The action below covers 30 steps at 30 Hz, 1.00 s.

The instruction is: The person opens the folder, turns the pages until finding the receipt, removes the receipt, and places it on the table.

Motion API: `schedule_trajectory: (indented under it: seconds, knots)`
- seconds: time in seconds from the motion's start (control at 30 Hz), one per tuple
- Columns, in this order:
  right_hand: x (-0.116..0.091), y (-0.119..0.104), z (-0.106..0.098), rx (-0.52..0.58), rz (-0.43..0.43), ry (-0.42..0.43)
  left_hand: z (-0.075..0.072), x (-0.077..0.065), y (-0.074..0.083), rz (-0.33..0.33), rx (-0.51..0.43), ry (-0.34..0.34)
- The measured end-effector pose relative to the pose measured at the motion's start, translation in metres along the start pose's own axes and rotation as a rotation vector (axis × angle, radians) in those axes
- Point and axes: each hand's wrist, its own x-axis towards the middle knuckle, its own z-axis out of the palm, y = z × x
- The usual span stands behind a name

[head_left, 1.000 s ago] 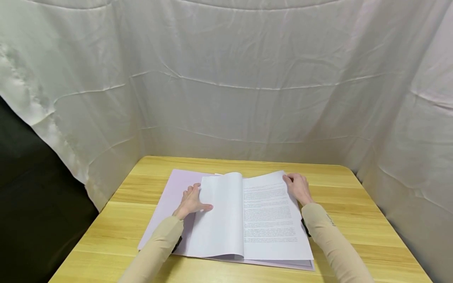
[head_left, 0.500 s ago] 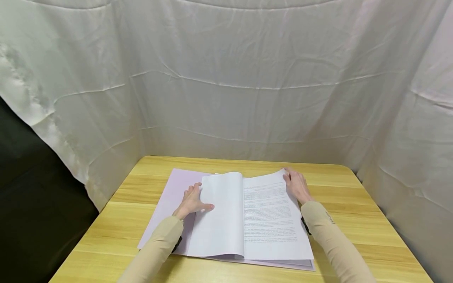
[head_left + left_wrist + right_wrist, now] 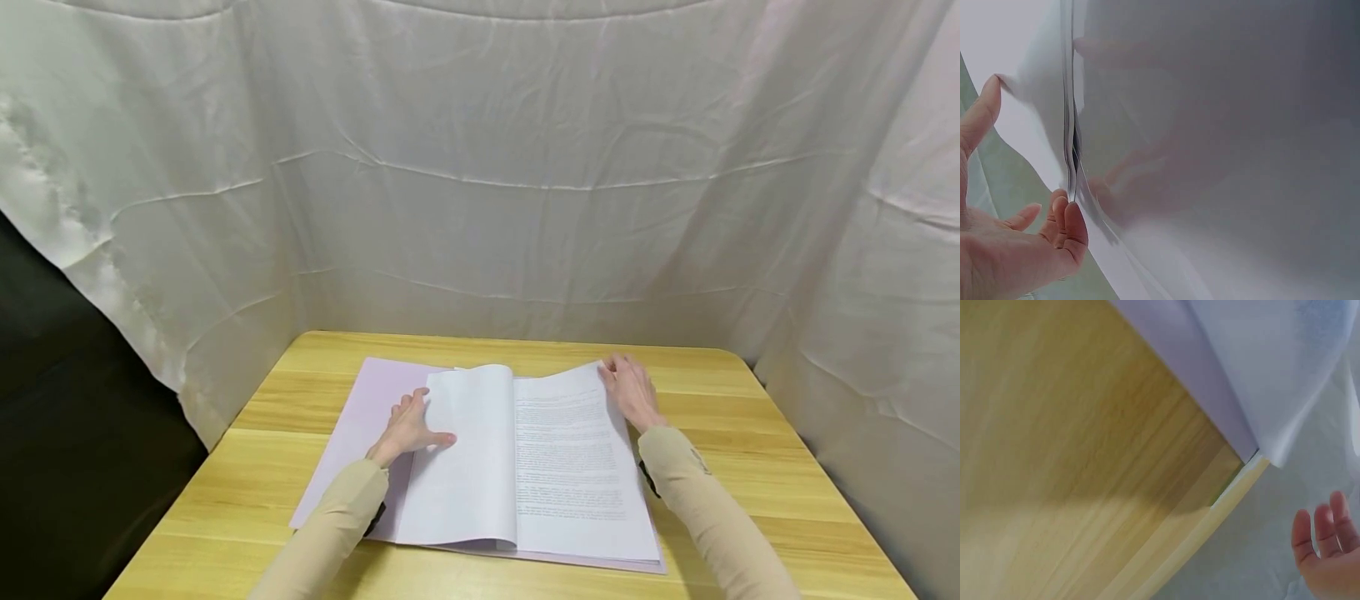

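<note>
A lilac folder (image 3: pixel 363 408) lies open on the wooden table, with white pages turned over (image 3: pixel 476 467) on its left side and a printed page (image 3: pixel 570 458) on its right. My left hand (image 3: pixel 408 432) is spread at the left edge of the turned pages, thumb extended on top. In the left wrist view, fingertips (image 3: pixel 1075 219) touch the lower end of a stacked page edge. My right hand (image 3: pixel 632 393) pinches the printed page's upper right corner, slightly raised. The right wrist view shows some of its fingers (image 3: pixel 1325 531) off the paper; the pinch itself is out of that view.
The wooden table (image 3: pixel 750 467) surrounds the folder, its far edge just behind. Pale fabric (image 3: pixel 525 208) hangs around the back and sides. A black area (image 3: pixel 67 417) lies at the far left.
The printed page's lower right corner has shifted slightly left and toward me. My right hand has risen slightly at the upper corner. My left hand stays nearly still.
</note>
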Motion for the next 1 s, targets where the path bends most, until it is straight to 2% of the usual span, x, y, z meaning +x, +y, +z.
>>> schedule_trajectory:
  seconds: [0.23, 0.43, 0.53, 0.77, 1.0]
  knots:
    - [-0.003, -0.006, -0.004, 0.174, 0.032, -0.073, 0.000, -0.001, 0.003, -0.001, -0.013, -0.013]
    - [-0.011, -0.013, -0.011, 0.335, 0.077, -0.258, 0.000, -0.002, 0.006, -0.026, -0.042, -0.032]
    - [-0.017, -0.015, -0.016, 0.415, 0.099, -0.319, -0.001, -0.003, 0.007, -0.037, -0.048, -0.047]
    - [-0.029, -0.020, -0.028, 0.582, 0.127, -0.451, 0.000, -0.006, 0.010, 0.001, -0.084, -0.057]
    - [-0.039, -0.029, -0.036, 0.696, 0.114, -0.561, 0.000, -0.005, 0.014, 0.034, -0.196, -0.070]
